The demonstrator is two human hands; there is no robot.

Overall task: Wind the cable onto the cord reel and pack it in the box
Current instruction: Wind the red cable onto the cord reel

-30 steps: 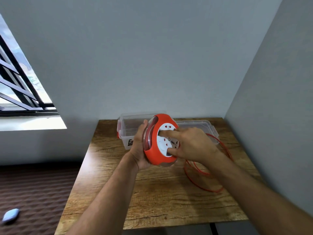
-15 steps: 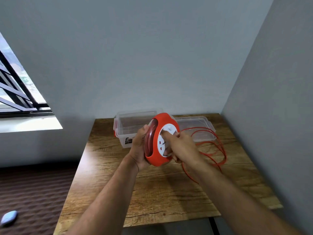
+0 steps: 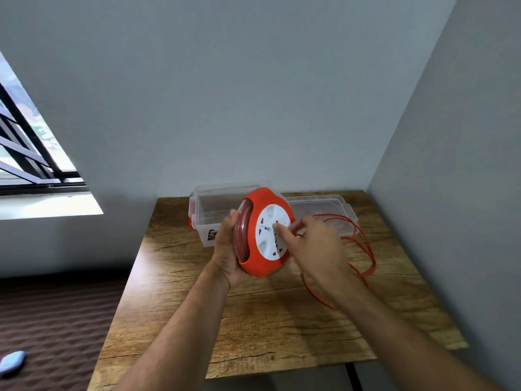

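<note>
An orange cord reel (image 3: pixel 260 266) with a white socket face is held upright above the wooden table (image 3: pixel 267 328). My left hand (image 3: pixel 227 249) grips its back and left rim, where wound cable shows through a clear cover. My right hand (image 3: pixel 313 249) touches the white face with its fingertips, fingers bent. Loose orange cable (image 3: pixel 366 249) lies in loops on the table to the right, running behind my right hand. A clear plastic box (image 3: pixel 208 204) stands open behind the reel.
The box's clear lid (image 3: pixel 332 206) lies flat to the right of the box, under part of the cable. Grey walls close the table in at the back and right. A window is at the left. A pale blue object (image 3: pixel 12 361) lies on the brown floor.
My right hand has turned on the reel's white face and slid off to the right side. The loose cable loops have shifted and drawn in. The view has tilted slightly.
</note>
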